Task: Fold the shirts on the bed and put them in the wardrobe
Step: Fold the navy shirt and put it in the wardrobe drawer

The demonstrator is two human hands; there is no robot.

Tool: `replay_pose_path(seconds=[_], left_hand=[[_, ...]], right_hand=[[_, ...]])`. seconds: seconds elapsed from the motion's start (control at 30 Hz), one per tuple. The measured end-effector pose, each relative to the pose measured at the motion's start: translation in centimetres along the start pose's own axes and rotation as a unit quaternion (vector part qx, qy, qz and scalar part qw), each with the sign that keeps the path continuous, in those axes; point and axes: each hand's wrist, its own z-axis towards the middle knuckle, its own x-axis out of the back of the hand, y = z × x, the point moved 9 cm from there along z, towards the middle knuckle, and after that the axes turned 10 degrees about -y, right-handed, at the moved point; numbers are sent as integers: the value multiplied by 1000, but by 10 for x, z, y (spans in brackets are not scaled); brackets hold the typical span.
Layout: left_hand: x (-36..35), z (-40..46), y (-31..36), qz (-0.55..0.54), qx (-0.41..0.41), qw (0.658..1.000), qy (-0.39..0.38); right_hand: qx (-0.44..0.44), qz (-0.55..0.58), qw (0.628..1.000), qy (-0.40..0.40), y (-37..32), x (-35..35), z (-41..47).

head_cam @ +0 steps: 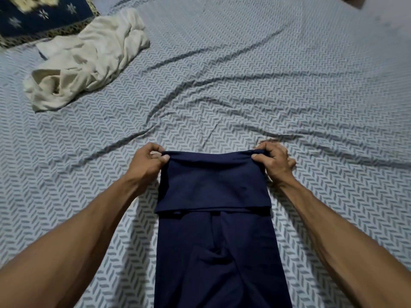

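Between both hands (211, 161), navy shirt (213, 241)

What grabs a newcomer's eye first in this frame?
The navy shirt at bottom centre, its far end doubled back toward the camera, each corner pinched by the left hand and right hand. Next, the crumpled cream shirt lying unfolded at upper left on the patterned bedsheet, beside a dark blue pillow.

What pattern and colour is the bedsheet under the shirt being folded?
The bedsheet is pale grey-white with a repeating grey herringbone print, seen best in the head view.
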Motion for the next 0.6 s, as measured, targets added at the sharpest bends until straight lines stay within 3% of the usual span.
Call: replay_pose_path(seconds=[0.17, 0.23, 0.4, 0.6], left_hand=[[7, -50, 32, 42, -23, 999, -18], [10, -79, 49, 84, -54, 995, -12], [19, -176, 60, 143, -139, 980, -7], [2, -285, 8, 279, -228, 930, -70]], right_hand=[[-32, 127, 991, -38, -16, 3, -17], [-12, 126, 991, -36, -40, 6, -45], [90, -16, 994, -52, -99, 23, -151], [211, -172, 957, -102, -97, 13, -287]])
